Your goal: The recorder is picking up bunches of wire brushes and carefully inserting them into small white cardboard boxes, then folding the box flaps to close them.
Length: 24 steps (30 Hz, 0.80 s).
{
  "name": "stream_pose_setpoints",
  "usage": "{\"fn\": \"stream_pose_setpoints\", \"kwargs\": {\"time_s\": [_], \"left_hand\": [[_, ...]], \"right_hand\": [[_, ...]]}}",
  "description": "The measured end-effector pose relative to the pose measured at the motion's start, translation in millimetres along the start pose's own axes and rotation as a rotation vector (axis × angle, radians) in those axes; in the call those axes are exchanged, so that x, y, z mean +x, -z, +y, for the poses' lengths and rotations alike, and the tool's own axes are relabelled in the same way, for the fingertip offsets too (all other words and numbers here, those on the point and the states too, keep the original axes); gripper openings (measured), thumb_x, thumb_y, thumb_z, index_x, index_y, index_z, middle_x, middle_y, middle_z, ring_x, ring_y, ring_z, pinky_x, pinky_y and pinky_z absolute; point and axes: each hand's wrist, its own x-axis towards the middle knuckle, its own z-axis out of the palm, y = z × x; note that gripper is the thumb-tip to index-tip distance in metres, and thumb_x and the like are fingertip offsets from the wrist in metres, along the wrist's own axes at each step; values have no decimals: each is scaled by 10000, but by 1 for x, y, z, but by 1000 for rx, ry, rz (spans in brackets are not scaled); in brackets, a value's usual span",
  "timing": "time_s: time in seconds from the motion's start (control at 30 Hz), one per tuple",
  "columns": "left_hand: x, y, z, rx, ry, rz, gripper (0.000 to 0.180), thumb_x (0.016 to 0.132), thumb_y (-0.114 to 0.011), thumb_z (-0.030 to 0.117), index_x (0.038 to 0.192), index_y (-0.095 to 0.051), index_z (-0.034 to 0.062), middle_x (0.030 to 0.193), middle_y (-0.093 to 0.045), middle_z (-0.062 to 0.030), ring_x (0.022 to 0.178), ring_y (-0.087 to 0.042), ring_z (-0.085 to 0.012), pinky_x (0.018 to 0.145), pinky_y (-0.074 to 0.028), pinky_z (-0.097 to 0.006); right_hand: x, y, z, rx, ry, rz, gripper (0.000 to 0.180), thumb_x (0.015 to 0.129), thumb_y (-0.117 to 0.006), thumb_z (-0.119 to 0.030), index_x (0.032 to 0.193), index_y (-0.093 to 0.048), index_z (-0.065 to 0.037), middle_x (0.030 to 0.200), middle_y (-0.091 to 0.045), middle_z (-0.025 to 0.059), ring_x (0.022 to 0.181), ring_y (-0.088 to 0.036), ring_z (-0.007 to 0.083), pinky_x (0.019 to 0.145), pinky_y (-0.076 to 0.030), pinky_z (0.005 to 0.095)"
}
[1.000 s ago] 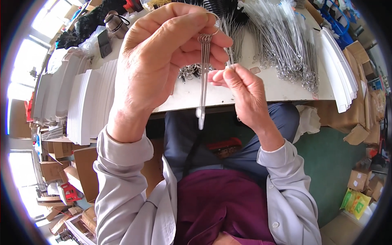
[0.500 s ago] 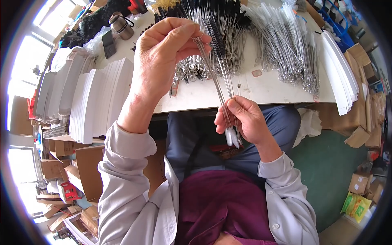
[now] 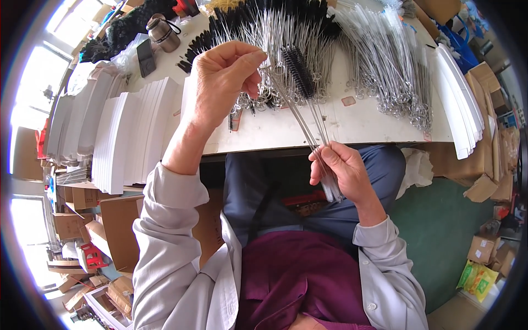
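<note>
A: What do you see at the far left?

B: Many white cards (image 3: 126,132) stand on edge in rows; too many to count. Behind them there is one dark phone (image 3: 144,56) and one metal flask (image 3: 163,32) on the table (image 3: 286,129).

A: And the hands?

B: Two hands, both of one person in a grey shirt. The left hand (image 3: 220,82) is raised above the table edge. Its fingertips pinch the top ends of a small bundle of wire brushes (image 3: 308,124).

A: How many brushes are in the bundle?

B: I cannot count exactly. I see a few thin wires close together, and at least one black bristle head (image 3: 297,69) near the top.

A: Where does the bundle go?

B: It slants down to the right, from the left hand to the right hand (image 3: 344,170). The right hand is lower, in front of the table edge, above the lap. It closes around the lower ends of the same wires, and the tips stick out below the fingers.

A: What lies more to the right?

B: On the table, one wide heap of black-headed brushes (image 3: 258,27), then a big heap of bare wire brushes (image 3: 385,60). After this, one more stack of white cards (image 3: 459,93) at the table's right end.
</note>
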Motion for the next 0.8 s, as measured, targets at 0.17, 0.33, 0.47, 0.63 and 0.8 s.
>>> {"fn": "stream_pose_setpoints", "kwargs": {"time_s": [0.17,0.33,0.47,0.63,0.8], "left_hand": [[2,-1,-3,-53,51,0,190,998,-680,154,1018,-734,-27,720,-713,-86,560,-664,-110,539,-568,-249],[9,4,-16,-161,100,-9,192,1003,-673,156,1024,-721,-29,751,-734,-117,578,-692,-136,554,-596,-263],[10,6,-23,-175,106,-18,209,1020,-656,178,1048,-713,-21,782,-742,-129,589,-699,-153,570,-601,-272],[11,6,-29,-171,136,-16,211,1033,-638,181,1082,-712,-11,803,-746,-128,591,-695,-154,574,-592,-269],[12,7,-35,-211,148,-17,221,1033,-642,182,1096,-713,-18,806,-748,-130,598,-704,-157,578,-597,-266]], "right_hand": [[-1,3,4,-22,-19,19,329,1127,-490,-241,1073,-643,44,781,-678,84,695,-660,136,688,-558,284],[0,5,5,-121,-17,4,329,1130,-484,-238,1085,-641,47,789,-667,71,708,-654,133,704,-547,281],[2,5,9,-87,-45,4,326,1130,-482,-235,1092,-643,45,785,-658,63,703,-647,127,693,-544,277],[3,5,11,-104,-42,17,320,1129,-487,-237,1099,-652,35,784,-652,47,695,-634,110,665,-544,266],[2,6,13,-101,-61,28,325,1130,-485,-245,1101,-655,30,788,-651,42,689,-626,105,658,-543,266]]}}
